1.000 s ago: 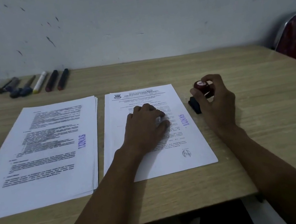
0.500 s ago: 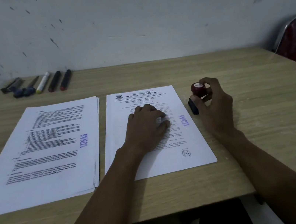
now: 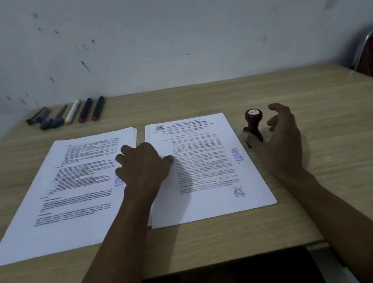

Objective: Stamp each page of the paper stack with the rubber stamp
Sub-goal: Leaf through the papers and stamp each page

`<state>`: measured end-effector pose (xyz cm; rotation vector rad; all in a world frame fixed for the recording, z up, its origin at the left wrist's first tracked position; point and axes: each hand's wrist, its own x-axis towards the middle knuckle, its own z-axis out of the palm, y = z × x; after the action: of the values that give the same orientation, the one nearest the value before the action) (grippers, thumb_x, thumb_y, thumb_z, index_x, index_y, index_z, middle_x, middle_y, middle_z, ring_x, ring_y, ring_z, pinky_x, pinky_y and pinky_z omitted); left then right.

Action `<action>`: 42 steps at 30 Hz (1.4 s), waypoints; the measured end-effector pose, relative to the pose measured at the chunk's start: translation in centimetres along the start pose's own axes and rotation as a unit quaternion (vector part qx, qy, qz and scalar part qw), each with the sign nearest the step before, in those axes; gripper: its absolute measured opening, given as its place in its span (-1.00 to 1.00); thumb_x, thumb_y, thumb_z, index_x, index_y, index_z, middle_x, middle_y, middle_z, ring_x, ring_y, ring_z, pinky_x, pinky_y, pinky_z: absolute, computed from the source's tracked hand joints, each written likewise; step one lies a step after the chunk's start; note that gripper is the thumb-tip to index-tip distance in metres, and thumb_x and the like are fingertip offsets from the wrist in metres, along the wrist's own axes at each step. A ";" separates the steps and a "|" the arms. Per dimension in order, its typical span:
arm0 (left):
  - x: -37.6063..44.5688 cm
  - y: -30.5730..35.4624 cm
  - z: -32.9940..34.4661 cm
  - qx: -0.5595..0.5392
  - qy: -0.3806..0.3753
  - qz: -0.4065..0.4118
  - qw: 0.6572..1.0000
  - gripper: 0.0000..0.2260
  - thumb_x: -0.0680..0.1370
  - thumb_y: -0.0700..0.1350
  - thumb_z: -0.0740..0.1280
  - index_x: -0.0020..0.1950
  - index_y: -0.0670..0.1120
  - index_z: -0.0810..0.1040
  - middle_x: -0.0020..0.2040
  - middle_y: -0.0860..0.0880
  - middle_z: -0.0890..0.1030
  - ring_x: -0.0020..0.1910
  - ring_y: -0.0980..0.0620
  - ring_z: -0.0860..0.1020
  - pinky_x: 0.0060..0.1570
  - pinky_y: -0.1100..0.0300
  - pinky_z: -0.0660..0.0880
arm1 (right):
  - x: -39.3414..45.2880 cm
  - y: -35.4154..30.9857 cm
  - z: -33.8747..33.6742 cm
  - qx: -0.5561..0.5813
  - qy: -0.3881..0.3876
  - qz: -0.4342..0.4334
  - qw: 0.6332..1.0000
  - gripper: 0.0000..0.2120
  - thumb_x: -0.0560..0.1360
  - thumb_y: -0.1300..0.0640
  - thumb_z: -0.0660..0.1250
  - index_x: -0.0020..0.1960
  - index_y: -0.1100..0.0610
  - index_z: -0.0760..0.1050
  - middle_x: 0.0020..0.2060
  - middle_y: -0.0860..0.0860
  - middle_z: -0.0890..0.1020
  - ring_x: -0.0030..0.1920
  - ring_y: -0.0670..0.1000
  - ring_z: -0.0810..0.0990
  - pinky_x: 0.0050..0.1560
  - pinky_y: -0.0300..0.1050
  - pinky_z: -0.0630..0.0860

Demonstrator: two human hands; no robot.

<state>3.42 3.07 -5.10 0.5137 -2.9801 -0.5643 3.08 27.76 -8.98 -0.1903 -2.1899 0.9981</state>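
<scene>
**Stamp set down beside a freshly stamped page**

Stamping of the right-hand page (image 3: 206, 170) looks finished: a purple "LUNAS" mark (image 3: 239, 154) sits near its 3 o'clock edge. I judge the step in hand to be the change-over between pages. The next move probably calls for sliding this sheet across to the stamped pile at 9 o'clock; whether more unstamped sheets lie beneath it cannot be told.

The rubber stamp (image 3: 253, 126) stands upright on the tabletop (image 3: 331, 167), just beside the page's right edge, at about 2 o'clock from the middle of the scene. It has a dark red, rounded handle with a pale disc on top and a dark, narrow base.

The right hand (image 3: 278, 141) is next to the stamp, its grip open: the fingers arc loosely to the right of the handle without closing on it, while the thumb lies against the base (touching or only very near, I cannot say). The left hand (image 3: 144, 167) rests palm down with fingers slightly bent, holding nothing, across the gap between the page and the paper stack (image 3: 67, 197) at 9 o'clock.

That stack's top sheet also bears a purple mark, partly hidden by the left hand. A row of markers (image 3: 71, 113) lies at 11 o'clock by the wall.
</scene>
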 end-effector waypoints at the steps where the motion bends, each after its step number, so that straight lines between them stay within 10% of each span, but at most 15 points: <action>1: 0.0 -0.1 0.0 -0.011 0.001 -0.005 1.000 -0.37 0.43 0.23 0.41 0.29 -0.19 0.41 0.31 -0.23 0.36 0.34 -0.25 0.30 0.20 -0.12 0.35 | -0.3 -0.2 -0.3 -0.010 0.006 0.007 1.000 -0.31 0.34 0.06 0.56 0.36 0.10 0.32 0.12 0.10 0.50 0.11 0.12 0.51 -0.03 0.06 0.50; 12: -0.8 0.8 -0.9 -0.079 0.005 -0.029 0.996 -0.32 0.27 0.16 0.58 0.21 -0.16 0.43 0.22 -0.20 0.51 0.21 -0.25 0.49 0.03 0.01 0.41 | -5.1 -2.5 -2.9 -0.209 -0.167 0.050 0.962 -0.61 0.38 -0.28 0.42 -0.02 0.00 0.50 -0.07 -0.03 0.58 -0.01 0.06 0.55 -0.07 -0.02 0.53; 24: 0.6 0.4 -0.3 -0.184 0.035 -0.067 0.980 -0.59 0.39 -0.04 0.50 0.15 -0.15 0.48 0.17 -0.17 0.55 0.14 -0.21 0.54 0.04 -0.02 0.47 | -6.1 -3.7 -2.9 -0.232 -0.175 0.055 0.955 -0.52 0.38 -0.34 0.37 0.06 0.01 0.54 0.01 -0.02 0.57 0.07 0.07 0.52 -0.02 0.01 0.52; 30: 1.4 -0.7 -0.6 -0.300 0.090 0.018 0.949 -0.89 0.45 -0.14 0.44 -0.17 -0.18 0.63 -0.11 -0.16 0.65 -0.02 -0.19 0.60 -0.08 0.07 0.52 | -6.1 -4.5 -3.1 -0.192 -0.172 0.076 0.963 -0.48 0.40 -0.30 0.38 0.21 0.01 0.48 0.08 0.00 0.57 0.13 0.10 0.52 0.05 0.02 0.50; 36: 2.1 -3.3 -3.1 -0.469 0.056 -0.008 0.882 -0.73 0.45 -0.24 0.46 -0.43 -0.15 0.52 -0.49 -0.05 0.50 -0.49 0.05 0.48 -0.39 0.30 0.41 | -6.3 -6.5 -2.9 -0.135 -0.170 0.086 0.972 -0.38 0.38 -0.36 0.37 0.25 0.04 0.47 0.10 -0.01 0.59 0.10 0.06 0.58 0.02 0.03 0.55; 39: 2.6 -5.4 -4.8 -0.511 0.050 -0.018 0.858 -0.89 0.47 -0.25 0.44 -0.22 -0.27 0.60 -0.45 -0.06 0.54 -0.47 0.07 0.49 -0.49 0.38 0.39 | -5.9 -8.3 -2.5 -0.048 -0.212 0.125 0.968 -0.33 0.36 -0.36 0.40 0.29 0.06 0.49 0.04 -0.01 0.62 0.04 0.01 0.62 0.05 0.06 0.58; 42: 3.8 -8.4 -5.9 -0.526 0.057 -0.029 0.848 -0.91 0.47 -0.25 0.44 -0.06 -0.24 0.64 -0.44 -0.07 0.58 -0.46 0.05 0.53 -0.45 0.32 0.44 | -5.5 -10.6 -1.8 0.109 -0.279 0.157 0.941 -0.70 0.43 -0.10 0.48 0.03 0.08 0.59 -0.13 -0.04 0.68 -0.16 -0.12 0.66 -0.11 -0.09 0.62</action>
<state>3.20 -7.65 -2.65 0.4637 -2.0445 -1.8701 9.95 19.29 -3.66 -0.1714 -2.5764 1.6265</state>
